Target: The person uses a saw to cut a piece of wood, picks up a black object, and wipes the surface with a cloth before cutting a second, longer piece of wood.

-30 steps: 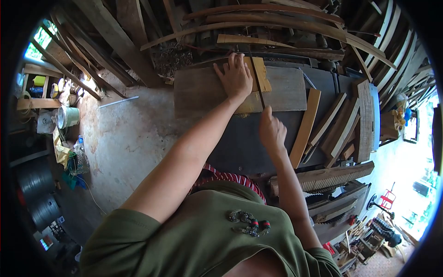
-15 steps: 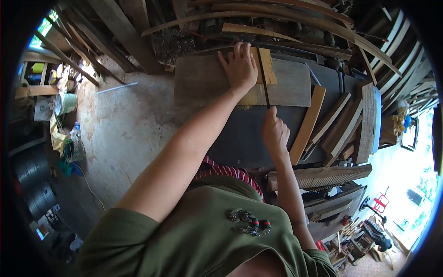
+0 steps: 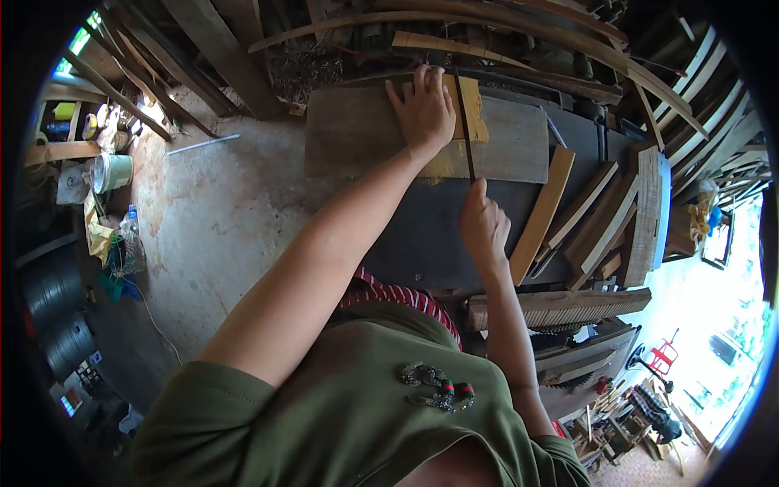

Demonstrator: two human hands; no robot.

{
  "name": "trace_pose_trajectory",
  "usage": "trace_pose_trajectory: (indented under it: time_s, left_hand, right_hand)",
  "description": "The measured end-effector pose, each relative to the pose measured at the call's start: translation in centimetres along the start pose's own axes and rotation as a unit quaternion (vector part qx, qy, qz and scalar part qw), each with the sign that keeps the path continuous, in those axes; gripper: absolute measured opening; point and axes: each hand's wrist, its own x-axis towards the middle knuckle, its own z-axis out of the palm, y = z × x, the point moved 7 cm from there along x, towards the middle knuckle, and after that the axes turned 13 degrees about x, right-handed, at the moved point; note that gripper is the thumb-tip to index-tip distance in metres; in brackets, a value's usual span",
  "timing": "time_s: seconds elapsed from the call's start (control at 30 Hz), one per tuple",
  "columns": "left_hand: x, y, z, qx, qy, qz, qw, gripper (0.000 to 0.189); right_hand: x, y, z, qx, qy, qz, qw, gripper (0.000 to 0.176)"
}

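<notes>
My left hand (image 3: 423,114) lies flat with fingers spread, pressing down on a yellow wood piece (image 3: 474,109). Under that piece is a wide grey-brown board (image 3: 349,134) on the dark workbench (image 3: 414,231). In my right hand (image 3: 484,227) is the near end of a long thin dark tool (image 3: 468,150), narrow like a file or saw blade. My fingers wrap round its grip, which they hide. The tool runs away from me across the yellow wood, just right of my left fingers. Yellow wood dust (image 3: 438,168) is scattered on the board below my left wrist.
A light wood strip (image 3: 542,215) and several cut pieces (image 3: 604,223) lie on the bench at the right. Long curved boards (image 3: 535,32) are stacked beyond it. Concrete floor (image 3: 219,203) stretches to the left. A person (image 3: 656,412) bends over at the far lower right.
The view has shifted slightly, so the board and both hands sit a little higher. My left hand stays on the wood; my right hand keeps its grip with barely any movement against the board.
</notes>
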Motion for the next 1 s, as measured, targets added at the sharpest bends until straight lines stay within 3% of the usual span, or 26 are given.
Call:
trace_pose_trajectory:
  time_s: [0.23, 0.43, 0.57, 0.7, 0.9, 1.0]
  left_hand:
    - [-0.2, 0.2, -0.2, 0.017, 0.025, 0.01, 1.0, 0.036]
    - [-0.2, 0.3, 0.0, -0.011, 0.025, 0.014, 1.0, 0.035]
    - [0.1, 0.5, 0.0, 0.013, 0.019, 0.017, 1.0, 0.037]
    - [-0.2, 0.6, 0.2, 0.017, 0.022, 0.015, 0.999, 0.037]
    - [-0.1, 0.1, 0.1, 0.004, 0.015, 0.01, 1.0, 0.036]
    - [-0.1, 0.5, 0.2, 0.015, 0.02, 0.017, 1.0, 0.036]
  right_hand:
    - [5.7, -1.6, 0.4, 0.007, 0.07, -0.033, 0.997, 0.013]
    - [-0.2, 0.3, 0.4, 0.013, -0.018, 0.024, 0.999, 0.013]
    - [4.6, -0.9, 0.3, 0.01, 0.071, -0.042, 0.997, 0.014]
    - [5.3, -1.1, 0.1, 0.003, 0.076, -0.031, 0.997, 0.015]
    - [0.2, 0.2, 0.7, 0.009, -0.032, 0.05, 0.998, 0.015]
    - [3.9, -0.4, 0.5, 0.007, 0.048, -0.004, 0.999, 0.017]
